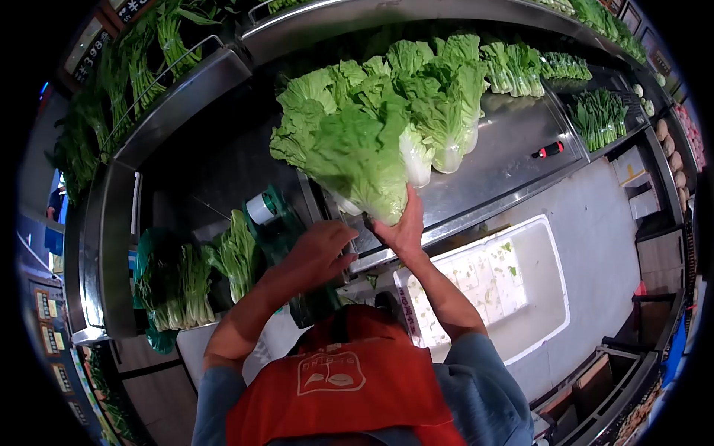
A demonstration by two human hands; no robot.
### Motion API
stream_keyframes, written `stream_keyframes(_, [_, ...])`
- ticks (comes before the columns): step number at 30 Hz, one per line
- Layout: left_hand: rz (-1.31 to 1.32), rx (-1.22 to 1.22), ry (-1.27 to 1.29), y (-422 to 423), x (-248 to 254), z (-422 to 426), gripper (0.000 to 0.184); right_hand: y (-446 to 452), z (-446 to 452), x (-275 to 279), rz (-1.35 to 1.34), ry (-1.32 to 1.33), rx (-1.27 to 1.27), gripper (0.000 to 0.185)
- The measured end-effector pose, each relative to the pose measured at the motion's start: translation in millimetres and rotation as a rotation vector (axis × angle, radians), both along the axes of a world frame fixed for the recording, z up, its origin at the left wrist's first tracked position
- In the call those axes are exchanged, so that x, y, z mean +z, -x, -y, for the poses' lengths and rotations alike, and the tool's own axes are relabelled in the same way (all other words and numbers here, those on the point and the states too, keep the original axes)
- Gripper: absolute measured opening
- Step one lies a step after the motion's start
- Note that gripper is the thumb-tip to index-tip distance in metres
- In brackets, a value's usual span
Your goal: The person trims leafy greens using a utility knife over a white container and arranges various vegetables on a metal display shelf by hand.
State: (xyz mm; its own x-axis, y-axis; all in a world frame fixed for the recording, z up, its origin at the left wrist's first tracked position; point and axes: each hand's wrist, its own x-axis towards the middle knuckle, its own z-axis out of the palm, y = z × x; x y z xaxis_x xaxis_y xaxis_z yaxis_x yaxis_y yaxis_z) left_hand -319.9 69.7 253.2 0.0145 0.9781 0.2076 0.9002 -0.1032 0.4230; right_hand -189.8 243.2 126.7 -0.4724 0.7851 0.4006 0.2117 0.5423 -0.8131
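Although apart in grip, left hand [318, 251] near the leafy cabbage [361, 156]; right hand [403, 229] firm around its base

At twelve o'clock, the broad pale-green leafy cabbage [357, 156] looks crinkled and matt; at two, the long grey metal counter [513, 125], smooth and glossy; at four, the white rectangular plastic tub [544, 297], smooth.

White crate [548, 286] on grey floor [604, 230]; price sign [92, 55] upper left.
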Motion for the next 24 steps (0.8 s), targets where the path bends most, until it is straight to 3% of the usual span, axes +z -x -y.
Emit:
stream_keyframes(2, [-0.006,0.018,-0.061,-0.3,-2.9,-11.3,0.048,-1.9,5.2,4.6,-0.011,-0.135,-0.037,0.098])
stream_keyframes(11, [-0.459,-0.063,-0.357,-2.4,0.3,-80.4,0.069,11.0,-0.2,-25.5,-0.014,-0.151,-0.091,0.098])
stream_keyframes(14, [-0.467,-0.022,-0.312,4.4,4.4,-90.0,0.071,7.9,-2.0,-25.3,-0.004,-0.117,-0.054,0.096])
stream_keyframes(15, [-0.415,0.008,-0.283,7.3,8.7,-89.0,0.062,3.6,2.0,-12.7,0.037,-0.122,-0.077,0.092])
stream_keyframes(18, [-0.357,0.089,-0.358,18.7,10.4,-84.5,0.072,7.1,-0.3,-21.1,0.033,-0.109,-0.094,0.091])
stream_keyframes(24, [-0.351,0.143,-0.446,12.1,12.8,-75.0,0.070,6.7,1.1,-22.7,0.007,-0.103,-0.101,0.090])
